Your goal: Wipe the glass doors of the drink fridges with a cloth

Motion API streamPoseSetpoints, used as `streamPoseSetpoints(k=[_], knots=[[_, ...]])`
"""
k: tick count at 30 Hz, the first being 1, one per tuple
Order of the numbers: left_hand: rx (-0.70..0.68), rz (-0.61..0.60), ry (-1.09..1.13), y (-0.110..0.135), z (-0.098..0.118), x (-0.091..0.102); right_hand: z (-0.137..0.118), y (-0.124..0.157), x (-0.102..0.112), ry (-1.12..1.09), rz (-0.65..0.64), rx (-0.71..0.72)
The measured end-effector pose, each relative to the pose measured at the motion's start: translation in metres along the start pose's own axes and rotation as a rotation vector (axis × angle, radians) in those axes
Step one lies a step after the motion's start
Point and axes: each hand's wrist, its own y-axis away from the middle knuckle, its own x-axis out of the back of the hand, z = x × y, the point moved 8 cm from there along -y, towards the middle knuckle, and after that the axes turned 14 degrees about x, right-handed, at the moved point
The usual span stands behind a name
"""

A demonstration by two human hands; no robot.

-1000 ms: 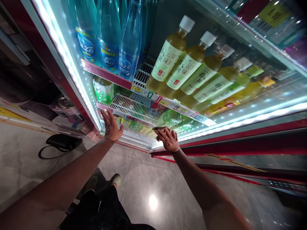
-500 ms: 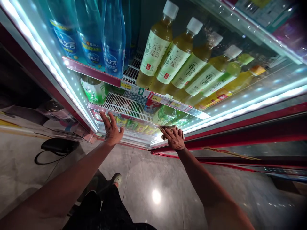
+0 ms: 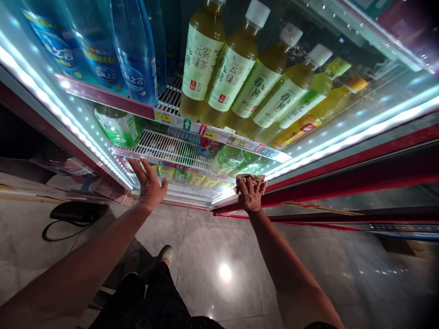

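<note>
My right hand [image 3: 251, 194] grips a crumpled brownish cloth [image 3: 249, 178] against the fridge's right frame, beside the bright light strip [image 3: 329, 141]. My left hand [image 3: 150, 185] holds nothing, its fingers apart, close to the front edge of the lower wire shelf [image 3: 171, 148]; whether the fingertips touch that edge I cannot tell. Above my hands, a row of green tea bottles [image 3: 231, 80] with white caps lines the upper shelf. Blue bottles [image 3: 133, 55] stand at the left of the same shelf. A bottle with a green and white label [image 3: 116, 128] is on the lower shelf.
The red fridge door [image 3: 360, 192] stands swung out on the right. A black bag with a strap [image 3: 78, 212] lies on the grey tiled floor [image 3: 212, 256] at the left. Small yellow packs [image 3: 197, 179] sit at the bottom of the fridge. My shoe [image 3: 167, 252] shows below.
My right hand has moved slightly up and right along the frame with the cloth. The view has shifted, so the bottles appear larger and further left. My left hand remains near the shelf edge.
</note>
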Motion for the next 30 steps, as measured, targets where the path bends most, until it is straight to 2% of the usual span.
streamPoseSetpoints(k=[3, 6, 9, 13, 17, 20, 22, 24, 27, 30], knots=[[0.008, 0.003, -0.036, 0.000, 0.002, -0.001, -0.006, -0.003, -0.016, -0.021, -0.040, -0.122], [0.023, 0.002, -0.039, -0.001, 0.003, -0.002, -0.012, 0.002, -0.025, -0.075, -0.115, -0.060], [0.030, -0.005, -0.012, -0.002, 0.003, -0.002, 0.002, 0.018, -0.019, -0.073, -0.151, -0.054], [0.021, -0.005, -0.017, -0.002, 0.004, -0.002, 0.021, 0.025, -0.011, -0.012, -0.074, -0.181], [0.050, 0.004, -0.038, -0.003, 0.005, -0.002, 0.008, 0.018, -0.018, 0.011, 0.038, -0.248], [0.080, -0.002, -0.044, -0.004, 0.008, -0.002, 0.001, 0.023, -0.025, -0.015, 0.005, -0.239], [0.099, -0.005, -0.045, -0.004, 0.010, -0.001, 0.009, 0.033, -0.022, -0.022, -0.013, -0.261], [0.109, -0.011, -0.053, -0.003, 0.012, 0.000, 0.027, 0.044, -0.011, 0.005, 0.020, -0.347], [0.110, -0.023, -0.072, -0.001, 0.017, 0.001, 0.054, 0.054, 0.006, 0.015, 0.134, -0.563], [0.096, -0.017, -0.050, 0.001, 0.023, 0.004, 0.057, 0.050, 0.007, -0.102, 0.271, -0.754]])
